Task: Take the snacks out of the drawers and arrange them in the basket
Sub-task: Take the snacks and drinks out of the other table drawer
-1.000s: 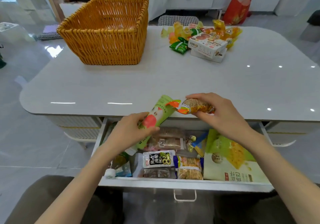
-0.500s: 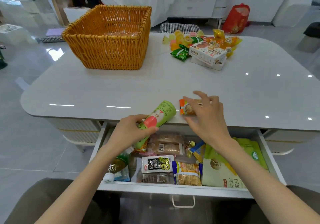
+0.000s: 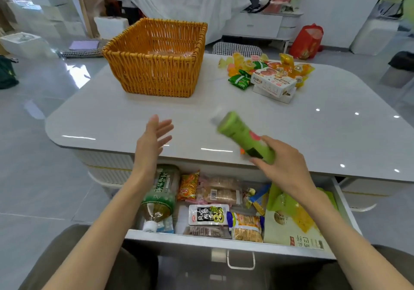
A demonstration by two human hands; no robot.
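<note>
The green snack tube [image 3: 240, 134] is out of the drawer [image 3: 201, 242] and in the air above the white surface [image 3: 313, 128], on the near side of the wicker basket [image 3: 156, 74] and off to its right, well apart from it. The tube is tilted, its blurred upper end leaning toward the basket. The right hand [image 3: 286, 168] has its grip clamped round the tube's lower end, fingers curled about it. A scrap of orange wrapper [image 3: 241, 151] shows just under the tube. The left hand [image 3: 152, 142] hovers over the surface in front of the basket, its grip apart, fingers straight and spread, holding nothing. To the right of the basket a white box [image 3: 272, 82] lies among a heap of small yellow, orange and green packets. Nearer the person than the basket, the drawer stands pulled out under the surface's edge, packed with a bottle [image 3: 160, 193] lying on its side, wrapped snacks and a large green-and-yellow bag [image 3: 289, 220].
</note>
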